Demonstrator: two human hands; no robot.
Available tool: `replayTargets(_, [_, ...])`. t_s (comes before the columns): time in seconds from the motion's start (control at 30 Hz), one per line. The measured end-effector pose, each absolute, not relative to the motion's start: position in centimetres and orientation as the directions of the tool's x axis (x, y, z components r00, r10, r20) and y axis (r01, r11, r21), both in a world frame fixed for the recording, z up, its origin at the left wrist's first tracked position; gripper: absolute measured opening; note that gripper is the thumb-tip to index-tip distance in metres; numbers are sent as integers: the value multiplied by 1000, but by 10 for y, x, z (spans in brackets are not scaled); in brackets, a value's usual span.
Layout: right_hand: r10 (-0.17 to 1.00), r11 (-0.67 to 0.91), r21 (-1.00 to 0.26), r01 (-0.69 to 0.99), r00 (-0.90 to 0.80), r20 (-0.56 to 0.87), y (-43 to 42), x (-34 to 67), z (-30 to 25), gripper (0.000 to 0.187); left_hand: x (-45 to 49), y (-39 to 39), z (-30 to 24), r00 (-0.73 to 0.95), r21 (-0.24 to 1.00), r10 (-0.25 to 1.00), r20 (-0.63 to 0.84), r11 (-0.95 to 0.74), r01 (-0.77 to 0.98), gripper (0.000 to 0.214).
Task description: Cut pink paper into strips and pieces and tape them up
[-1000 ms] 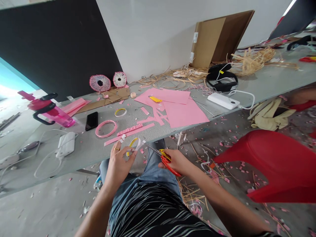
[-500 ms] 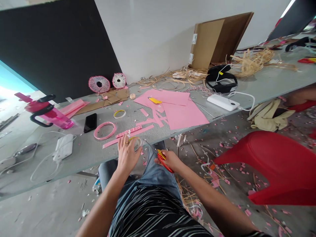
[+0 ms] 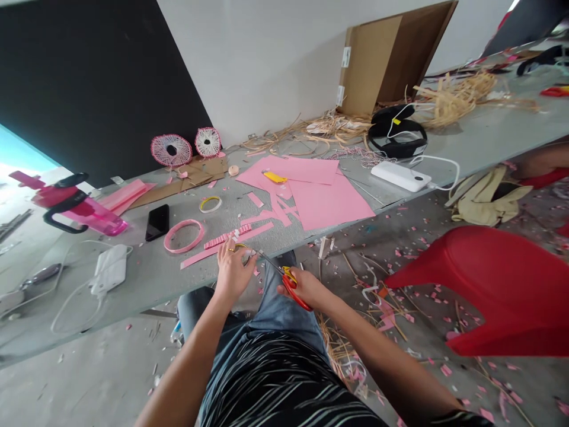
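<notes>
Ring, thin, yellow and white (image 3: 240,245), sits by the front edge of the grey table (image 3: 146,284), clamped in fingers of the left hand (image 3: 235,267); probably light, springy, best pinched at its rim. Right hand (image 3: 302,289) fingers wrap red-and-yellow-handled metal scissors (image 3: 291,286). Black open case (image 3: 393,151) contains white cable (image 3: 406,133); contents of translucent pink bottle (image 3: 101,216) unclear.

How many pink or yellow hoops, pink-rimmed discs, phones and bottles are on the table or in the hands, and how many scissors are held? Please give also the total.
Hoops: 3 (pink hoop, yellow-and-white hoop, held hoop in left hand)
Pink-rimmed discs: 2
Phone: 1
Bottle: 1
Scissors in right hand: 1
Total: 8
</notes>
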State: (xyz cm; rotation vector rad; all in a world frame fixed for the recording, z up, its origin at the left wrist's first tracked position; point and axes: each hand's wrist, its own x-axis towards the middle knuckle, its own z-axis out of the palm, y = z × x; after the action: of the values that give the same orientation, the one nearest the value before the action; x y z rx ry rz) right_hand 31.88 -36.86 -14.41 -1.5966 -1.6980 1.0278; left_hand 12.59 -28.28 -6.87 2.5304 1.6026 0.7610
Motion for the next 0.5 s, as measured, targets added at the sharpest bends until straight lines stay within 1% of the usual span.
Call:
replayTargets(0.13, [990,-25,-846,533,-106,-96,-366,317,-145,38,125,-281,-68,354,309,862,364,-470,827,11])
replayTargets(0.5, [993,-57,-877,478,-63,-99,-360,311,-154,22,124,-278,-73,333,308,869,365,-451,838,11])
